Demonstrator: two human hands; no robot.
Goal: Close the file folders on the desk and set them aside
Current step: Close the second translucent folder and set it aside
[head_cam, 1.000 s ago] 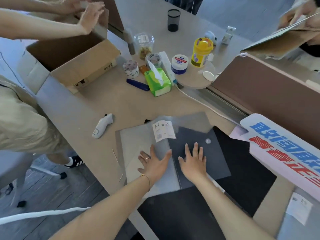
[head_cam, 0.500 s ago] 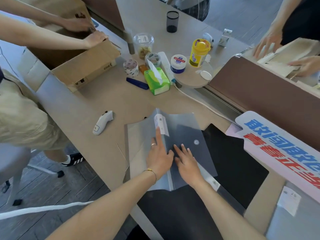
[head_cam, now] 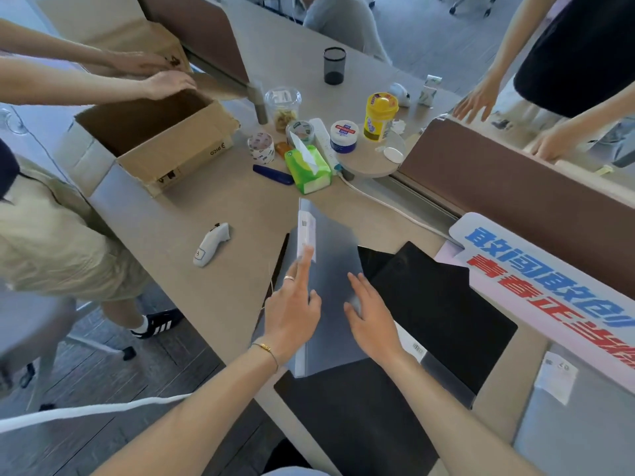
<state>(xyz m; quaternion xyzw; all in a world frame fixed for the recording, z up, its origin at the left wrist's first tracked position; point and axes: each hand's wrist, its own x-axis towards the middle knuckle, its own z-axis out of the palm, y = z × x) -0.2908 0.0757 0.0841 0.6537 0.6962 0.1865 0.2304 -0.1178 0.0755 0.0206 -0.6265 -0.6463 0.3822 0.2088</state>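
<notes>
- Grey folder (head_cam: 331, 269) lies on bench (head_cam: 213, 207), front cover standing near-vertical mid-fold, over black folders (head_cam: 433, 304).
- Left hand (head_cam: 292, 314): grip open, fingertips pushing the raised cover.
- Right hand (head_cam: 372, 317): grip open, flat on lower leaf.
- Risk: cover may spring back if released early; the slick plastic could slide over the black folders.

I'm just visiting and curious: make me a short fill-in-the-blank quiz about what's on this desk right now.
1. The tissue pack near the tape rolls is ____ in colour.
2. The left hand wears a ____ on one finger.
3. The grey folder partly overlies a ____ folder.
4. The cardboard box stands with its top ____.

Missing words: green; ring; black; open
</notes>
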